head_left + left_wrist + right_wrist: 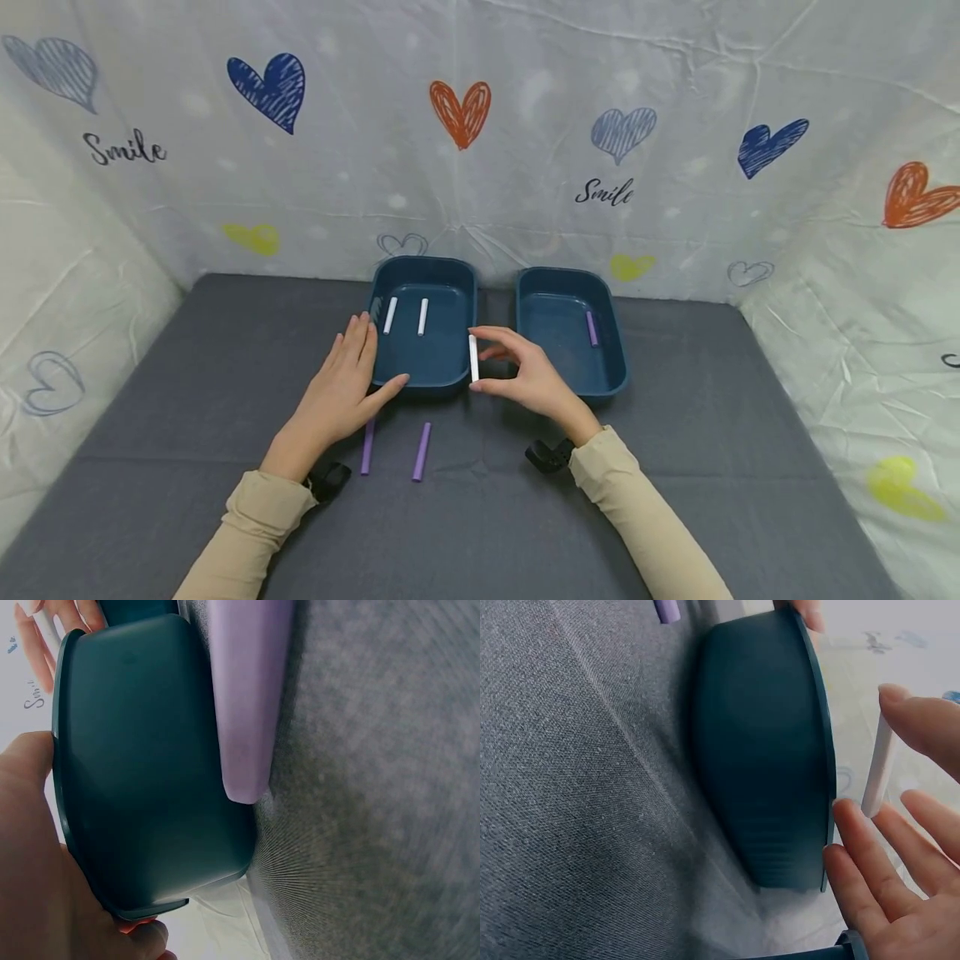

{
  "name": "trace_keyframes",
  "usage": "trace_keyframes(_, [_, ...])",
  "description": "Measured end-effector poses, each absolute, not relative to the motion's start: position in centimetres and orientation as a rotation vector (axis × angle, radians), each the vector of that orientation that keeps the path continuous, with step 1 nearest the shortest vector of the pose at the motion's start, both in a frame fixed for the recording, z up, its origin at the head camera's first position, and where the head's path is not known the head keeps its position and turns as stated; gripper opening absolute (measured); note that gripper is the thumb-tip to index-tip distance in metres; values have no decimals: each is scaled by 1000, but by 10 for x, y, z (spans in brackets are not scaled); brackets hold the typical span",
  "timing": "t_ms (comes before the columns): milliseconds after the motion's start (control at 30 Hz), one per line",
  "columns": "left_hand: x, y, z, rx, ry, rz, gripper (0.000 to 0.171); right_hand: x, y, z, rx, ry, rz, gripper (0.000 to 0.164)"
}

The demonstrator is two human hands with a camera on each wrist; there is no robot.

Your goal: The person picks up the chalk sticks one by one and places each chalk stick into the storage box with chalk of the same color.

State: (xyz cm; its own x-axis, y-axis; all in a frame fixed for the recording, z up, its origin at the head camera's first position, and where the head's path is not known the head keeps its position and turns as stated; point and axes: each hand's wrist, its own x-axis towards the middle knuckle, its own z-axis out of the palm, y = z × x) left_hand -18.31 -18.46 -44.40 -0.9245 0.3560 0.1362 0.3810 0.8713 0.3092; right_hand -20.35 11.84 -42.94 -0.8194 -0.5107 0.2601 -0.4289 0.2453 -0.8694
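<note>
"Sorting by colour, I'd guess. What's laid out?"

"Grey-covered table point(480, 533), then two blue trays near its far edge: the left tray point(420, 362) and the right tray point(570, 325)."

"And the hands?"

"The left hand point(341, 379) lies against the left tray, fingers straight, thumb spread to its near rim. The right hand point(536, 379) has a white stick point(473, 358) clamped end to end between thumb and fingertip, by that tray's right rim."

"So, the placing step?"

"Seems so: two white sticks point(423, 317) lie in the left tray, one purple stick point(592, 329) in the right. Next probably calls for bringing it inward over the rim, then loosening the pinch."

"And the two purple sticks point(422, 452) on the table?"

"Waiting for the right tray, I'd say."
</note>
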Motion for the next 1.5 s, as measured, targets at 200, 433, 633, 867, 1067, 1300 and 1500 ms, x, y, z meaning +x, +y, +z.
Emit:
trace_keyframes(200, [-183,-185,-444,-588,-2969,-516,97,-208,117,-430,-894,2434,-1646,69])
trace_keyframes(433, [-183,-186,-445,-588,-2955,-515,96,-217,112,-429,-866,2488,-1607,69])
trace_keyframes(633, [-183,-187,-444,-587,-2951,-515,97,-225,109,-424,-816,2517,-1546,68])
trace_keyframes(867, [-183,-187,-444,-579,-2961,-524,97,-239,107,-418,-798,2541,-1462,70])
trace_keyframes(1067, [-183,-187,-444,-585,-2967,-519,97,-249,106,-414,-751,2573,-1381,72])
trace_keyframes(1300, [-183,-187,-444,-591,-2968,-520,96,-257,102,-412,-715,2606,-1319,72])
trace_keyframes(1500, [-184,-186,-443,-587,-2977,-505,97,-260,98,-409,-698,2606,-1279,72])
